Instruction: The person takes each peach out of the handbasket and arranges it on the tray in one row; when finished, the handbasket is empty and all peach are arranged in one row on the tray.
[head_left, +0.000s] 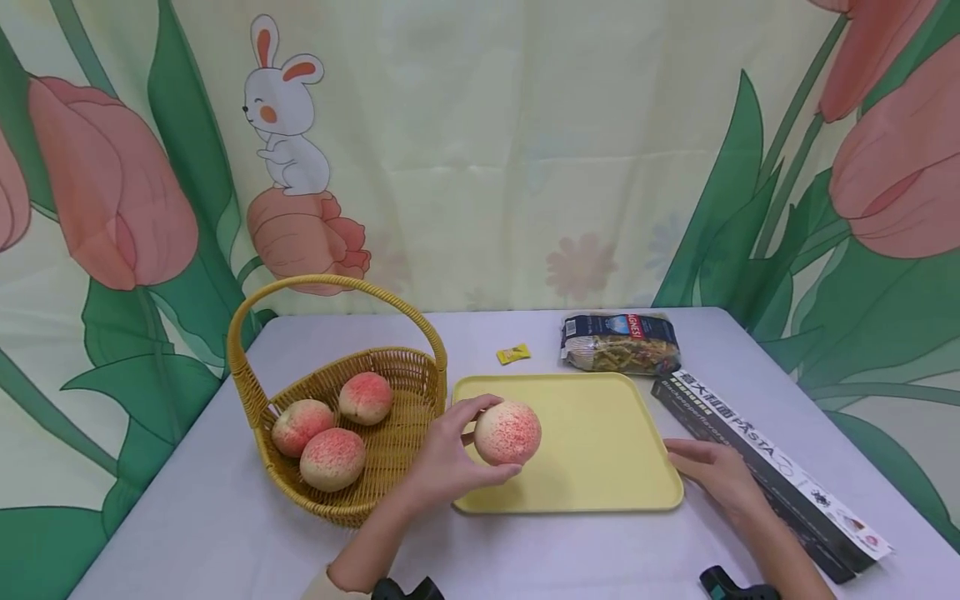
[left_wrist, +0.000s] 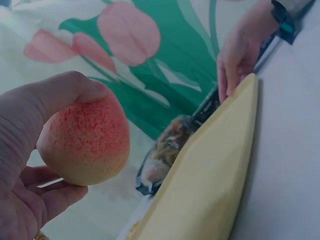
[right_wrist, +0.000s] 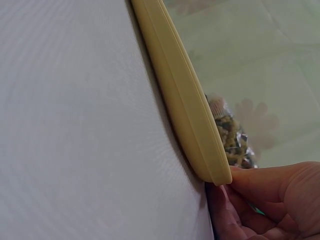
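My left hand (head_left: 448, 457) grips a pink-and-cream peach (head_left: 507, 432) between thumb and fingers, held up over the left part of a yellow tray (head_left: 592, 450). In the left wrist view the thumb lies over the reddish upper side of the peach (left_wrist: 87, 137), with fingertips below it. At the tray's right edge, my right hand (head_left: 714, 475) pinches the rim; the right wrist view shows its thumb against the tray's corner (right_wrist: 212, 165) and the other fingers curled beneath. Left of the tray, a wicker basket (head_left: 401, 450) with a tall handle holds three more peaches (head_left: 333, 459).
A long black-and-white pasta box (head_left: 780, 475) lies slanted right of the tray, close to the right hand. Behind the tray are a bag of pasta (head_left: 621, 343) and a small yellow packet (head_left: 513, 354). A printed curtain (head_left: 465, 167) hangs beyond the white table (head_left: 225, 533).
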